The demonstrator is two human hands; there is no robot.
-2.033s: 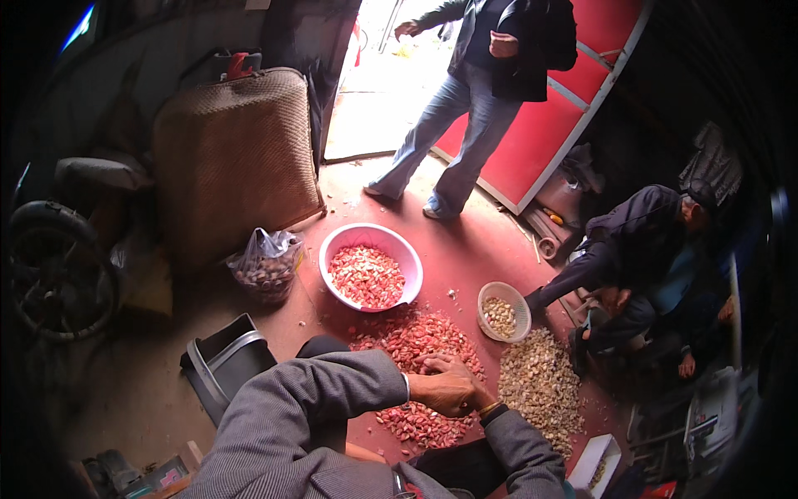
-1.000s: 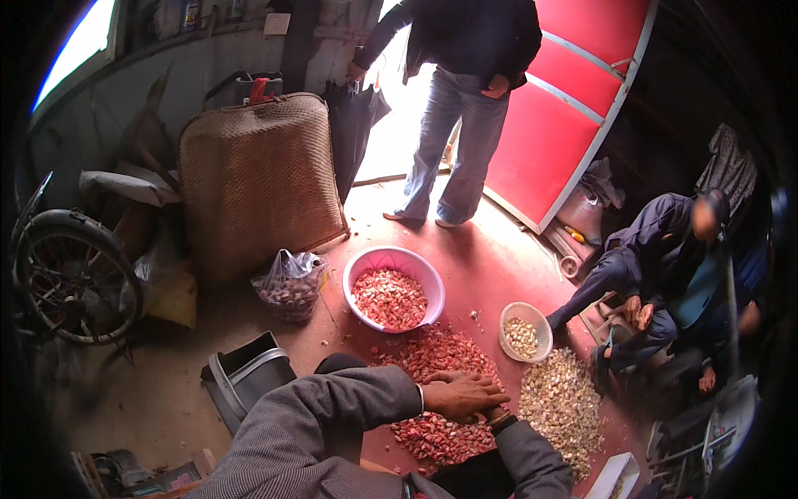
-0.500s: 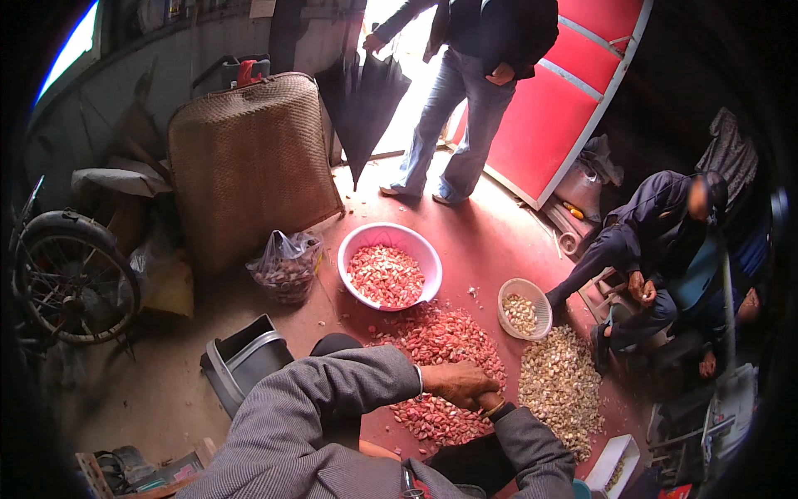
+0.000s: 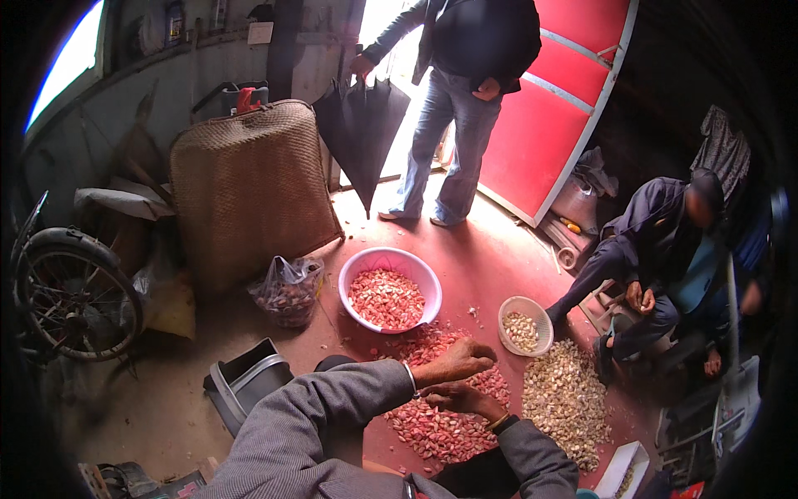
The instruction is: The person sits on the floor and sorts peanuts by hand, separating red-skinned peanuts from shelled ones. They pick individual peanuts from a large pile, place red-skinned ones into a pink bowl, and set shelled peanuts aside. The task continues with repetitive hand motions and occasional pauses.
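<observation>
Both my hands work close together over a heap of red-skinned cloves (image 4: 440, 420) spread on the red floor. My left hand (image 4: 455, 360) hovers knuckles up with its fingers curled, just above my right hand (image 4: 459, 397), which rests low on the heap. What either hand holds is hidden. A pink basin (image 4: 428, 283) filled with the same red pieces stands just beyond the heap. To the right sit a small white basket (image 4: 540, 320) of pale pieces and a heap of pale pieces (image 4: 569, 399).
A standing person (image 4: 465, 100) holds a folded black umbrella (image 4: 362, 125) by the red door. Another person (image 4: 657, 249) sits at right. A woven basket (image 4: 249, 183), a plastic bag (image 4: 287, 291), a grey bin (image 4: 245, 378) and a bicycle wheel (image 4: 71, 295) lie to the left.
The standing person has come in from the doorway and now holds a black umbrella point down. My hands stay at the red heap, the left one lifted slightly over the right.
</observation>
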